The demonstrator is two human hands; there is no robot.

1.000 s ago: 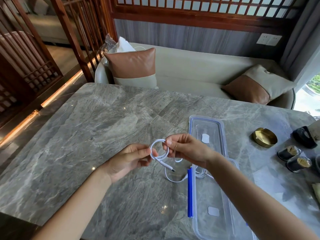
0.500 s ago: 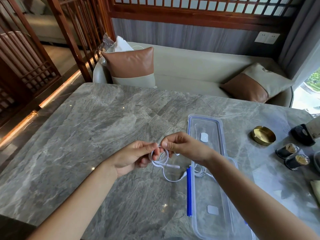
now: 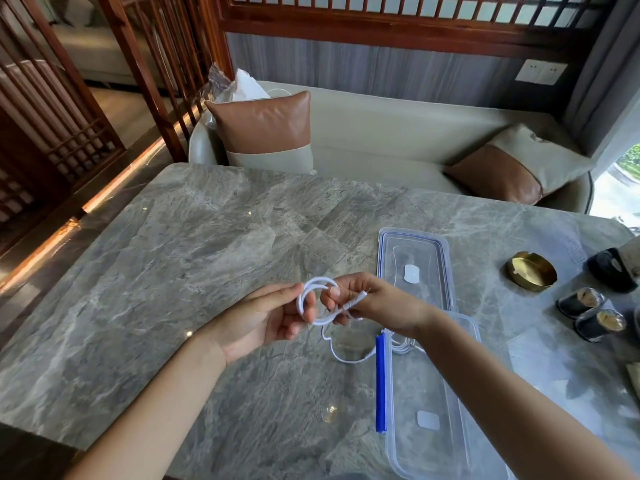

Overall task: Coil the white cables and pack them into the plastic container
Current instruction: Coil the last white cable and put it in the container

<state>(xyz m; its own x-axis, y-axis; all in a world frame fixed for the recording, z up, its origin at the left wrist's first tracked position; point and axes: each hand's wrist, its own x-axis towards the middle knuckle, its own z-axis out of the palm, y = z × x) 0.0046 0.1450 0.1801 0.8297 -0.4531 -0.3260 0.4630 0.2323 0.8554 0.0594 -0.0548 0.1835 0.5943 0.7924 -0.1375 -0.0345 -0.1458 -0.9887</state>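
A white cable (image 3: pixel 311 292) forms a small loop held above the grey marble table (image 3: pixel 207 271). My left hand (image 3: pixel 263 320) pinches the loop's left side. My right hand (image 3: pixel 374 301) grips the loop's right side, with the cable's plug end poking out between its fingers. Another white cable (image 3: pixel 341 355) lies on the table below my hands and runs into the clear plastic container (image 3: pixel 436 410), where a coiled bundle (image 3: pixel 401 346) sits partly hidden by my right forearm. The container has a blue clip (image 3: pixel 380 382) on its left edge.
The container's clear lid (image 3: pixel 415 268) lies flat just beyond it. A brass ashtray (image 3: pixel 530 270), two small dark jars (image 3: pixel 588 313) and a black object (image 3: pixel 613 268) stand at the table's right. A beige sofa with cushions (image 3: pixel 263 129) sits behind the table.
The plug end that hung below the loop is now held in my right fingers, pointing up and right. The loop has been raised and turned more open between both hands.
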